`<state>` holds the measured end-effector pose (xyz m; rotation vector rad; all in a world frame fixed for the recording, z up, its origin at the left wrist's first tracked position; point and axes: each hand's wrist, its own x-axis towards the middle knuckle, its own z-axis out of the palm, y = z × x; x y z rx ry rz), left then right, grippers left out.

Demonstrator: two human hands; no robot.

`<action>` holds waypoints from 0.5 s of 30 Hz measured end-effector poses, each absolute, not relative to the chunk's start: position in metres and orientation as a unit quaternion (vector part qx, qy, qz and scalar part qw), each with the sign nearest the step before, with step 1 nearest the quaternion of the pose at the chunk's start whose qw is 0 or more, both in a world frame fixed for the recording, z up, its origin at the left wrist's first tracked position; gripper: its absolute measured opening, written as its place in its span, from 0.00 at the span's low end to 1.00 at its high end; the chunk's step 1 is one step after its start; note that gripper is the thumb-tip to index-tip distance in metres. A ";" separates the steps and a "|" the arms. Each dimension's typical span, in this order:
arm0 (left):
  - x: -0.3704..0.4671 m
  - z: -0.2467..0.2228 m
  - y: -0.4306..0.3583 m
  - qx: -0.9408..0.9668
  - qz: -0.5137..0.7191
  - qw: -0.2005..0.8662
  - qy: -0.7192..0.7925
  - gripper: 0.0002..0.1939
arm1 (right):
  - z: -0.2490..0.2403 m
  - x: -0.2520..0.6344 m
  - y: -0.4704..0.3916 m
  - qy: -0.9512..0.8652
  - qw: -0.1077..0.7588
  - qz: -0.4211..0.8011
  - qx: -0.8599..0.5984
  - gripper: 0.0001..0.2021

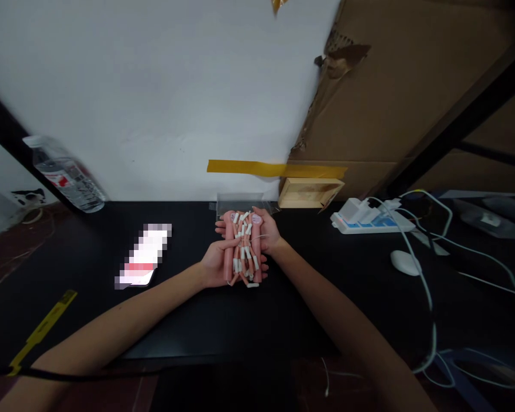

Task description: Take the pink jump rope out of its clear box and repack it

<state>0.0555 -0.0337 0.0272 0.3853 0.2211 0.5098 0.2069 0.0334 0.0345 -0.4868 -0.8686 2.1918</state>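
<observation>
A beaded jump rope (pixel 245 243), folded into a compact bundle of white and pinkish-brown segments, lies between two pink handles. My left hand (pixel 215 264) supports the bundle from the left, its thumb laid across the left handle (pixel 229 252). On the other side, my right hand (pixel 271 232) grips it around the right handle (pixel 256 252), with fingers showing beneath. Both hands hold the bundle above the black table (pixel 189 326). Much of each hand's fingers is hidden behind the rope. A clear plastic piece (pixel 244 202) lies just beyond them.
A phone (pixel 143 257) lies to the left, with a water bottle (pixel 68 180) behind it. On the right are a power strip (pixel 369 220), a white mouse (pixel 405 262) and loose cables (pixel 429 303). A wooden frame (pixel 311 193) leans at the back against cardboard (pixel 395 103).
</observation>
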 end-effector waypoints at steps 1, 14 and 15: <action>0.056 0.026 -0.034 0.191 0.250 0.943 0.109 0.26 | 0.035 0.206 0.033 -0.330 0.357 0.854 -0.184 0.28; 0.058 0.023 -0.034 0.201 0.244 0.943 0.100 0.25 | 0.043 0.203 0.025 -0.310 0.349 0.865 -0.182 0.31; 0.058 0.024 -0.035 0.202 0.244 0.944 0.096 0.25 | 0.045 0.203 0.024 -0.313 0.349 0.864 -0.185 0.31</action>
